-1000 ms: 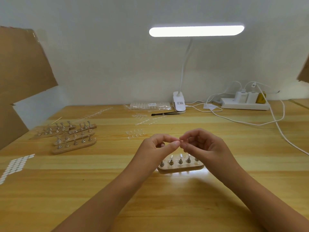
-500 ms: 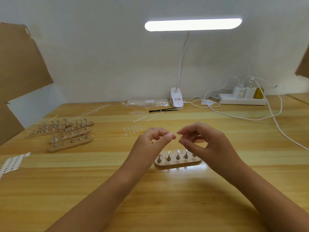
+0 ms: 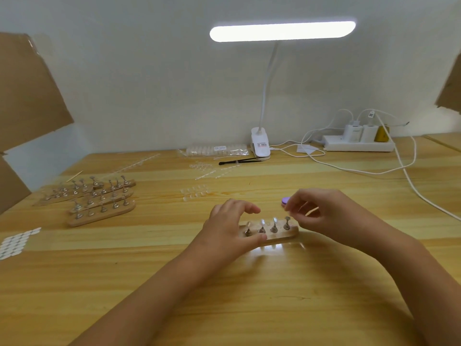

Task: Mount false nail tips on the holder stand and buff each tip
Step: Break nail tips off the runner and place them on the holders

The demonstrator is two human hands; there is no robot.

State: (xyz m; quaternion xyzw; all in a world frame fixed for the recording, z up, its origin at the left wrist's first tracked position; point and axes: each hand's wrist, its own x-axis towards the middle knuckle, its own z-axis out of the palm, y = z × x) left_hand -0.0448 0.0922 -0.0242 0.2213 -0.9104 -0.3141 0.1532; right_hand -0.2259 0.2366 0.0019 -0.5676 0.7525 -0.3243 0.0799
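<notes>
My left hand (image 3: 230, 227) grips the light holder stand (image 3: 270, 234); right hand (image 3: 324, 216) seemingly pinches a flimsy, slippery nail tip (image 3: 289, 216) by its edges.

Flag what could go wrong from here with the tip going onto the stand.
1. The right hand holds a small clear nail tip in a fingertip grip just above the rightmost peg; it looks easy to drop or misseat.
2. The left hand steadies the holder stand at one end only, so pressing down could shift it.
3. Tips already on neighbouring pegs could get knocked.
</notes>
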